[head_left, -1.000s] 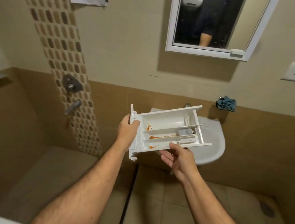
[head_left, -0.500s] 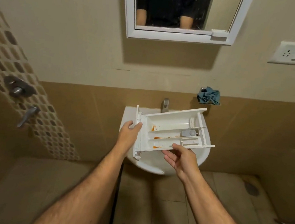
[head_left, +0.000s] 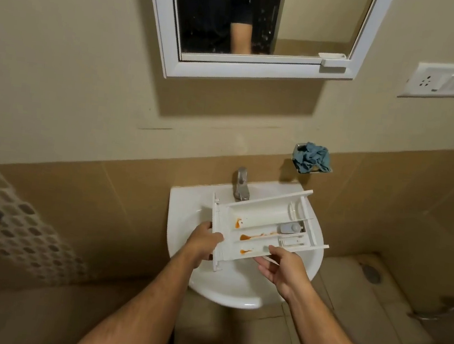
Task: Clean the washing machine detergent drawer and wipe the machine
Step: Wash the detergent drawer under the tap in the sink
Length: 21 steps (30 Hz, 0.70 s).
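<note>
- Currently the detergent drawer [head_left: 264,228] is out of the machine and held in the air over the white sink [head_left: 187,209], open side up, its long axis running left to right and slightly tilted, far end higher.
- Left hand [head_left: 204,243] grips the drawer's front panel at the left end, fingers curled round its edge.
- Right hand [head_left: 280,267] supports the near long edge: thumb on top of the rim, fingers underneath, so a pinch hold.
- Orange residue [head_left: 249,237] shows in at least three spots across the compartments; a grey insert [head_left: 290,228] sits in the middle compartment toward the right end.
- Tap [head_left: 241,185] stands behind the drawer, touching nothing; no water is visible running.
- Blue cloth [head_left: 312,158] is bunched on a small wall holder up and right of the sink, well apart from both hands.
- Judged step: drawer brought to the basin, rinse not yet begun. Machine itself is not in view, so the wiping part appears untouched.
- Next move likely calls for one hand to free itself and open the tap while the other holds the drawer alone; the left-end grip looks the firmer candidate.
- Drawer would then need tilting so that water runs the stains out toward the basin.
- Risk noted: a one-handed hold on wet plastic may slip; the grey insert could drop out if tipped far.
</note>
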Tool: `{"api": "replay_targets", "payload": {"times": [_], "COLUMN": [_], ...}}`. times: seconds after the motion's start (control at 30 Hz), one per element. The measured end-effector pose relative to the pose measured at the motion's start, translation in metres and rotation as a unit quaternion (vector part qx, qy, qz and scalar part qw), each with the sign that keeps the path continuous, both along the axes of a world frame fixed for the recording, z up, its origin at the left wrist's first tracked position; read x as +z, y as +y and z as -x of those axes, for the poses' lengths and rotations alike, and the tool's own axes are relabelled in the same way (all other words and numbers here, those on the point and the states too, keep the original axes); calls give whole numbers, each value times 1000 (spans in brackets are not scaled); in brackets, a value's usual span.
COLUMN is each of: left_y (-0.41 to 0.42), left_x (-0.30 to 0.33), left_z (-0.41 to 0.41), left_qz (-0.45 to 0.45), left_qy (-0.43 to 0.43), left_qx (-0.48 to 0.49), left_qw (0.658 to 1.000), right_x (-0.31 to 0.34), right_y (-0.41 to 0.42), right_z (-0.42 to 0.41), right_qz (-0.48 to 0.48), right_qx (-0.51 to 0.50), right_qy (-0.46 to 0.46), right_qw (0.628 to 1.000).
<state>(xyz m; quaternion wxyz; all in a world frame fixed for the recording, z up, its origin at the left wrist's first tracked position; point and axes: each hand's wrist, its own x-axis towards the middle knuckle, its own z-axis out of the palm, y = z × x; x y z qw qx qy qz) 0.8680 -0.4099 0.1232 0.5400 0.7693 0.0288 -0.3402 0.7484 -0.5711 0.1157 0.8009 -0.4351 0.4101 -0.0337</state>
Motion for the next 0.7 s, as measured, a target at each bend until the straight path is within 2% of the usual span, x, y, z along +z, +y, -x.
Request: {"api": "replay_targets", "payload": {"times": [0.13,0.23,0.33,0.43,0.53,0.7], "left_y": [-3,-6,-8,-13,-23,-43], "left_x": [-12,-21,-31,-41,-51,-68], "left_z": [-13,-18,-25,-33,-39,-49], "left_qz": [-1,3,-5,-20,-40,-58], "left_qy": [11,25,35,36,42,66], "left_qx": [-8,6,4,2,4,20], "left_qw": [1000,1000,999,999,998,996], "right_x": [-11,-16,-20,-22,-19,-10], "right_y": [-8,-17,-29,-41,-58,-89], "right_z": [-14,-18,-20,-23,-33,-71], "right_qz": [10,50,88,80,117,185], "right_qx": [28,64,145,238,260,259], "right_qy": [33,94,193,243,236,148], "right_qw": [999,992,966,937,929,936]}}
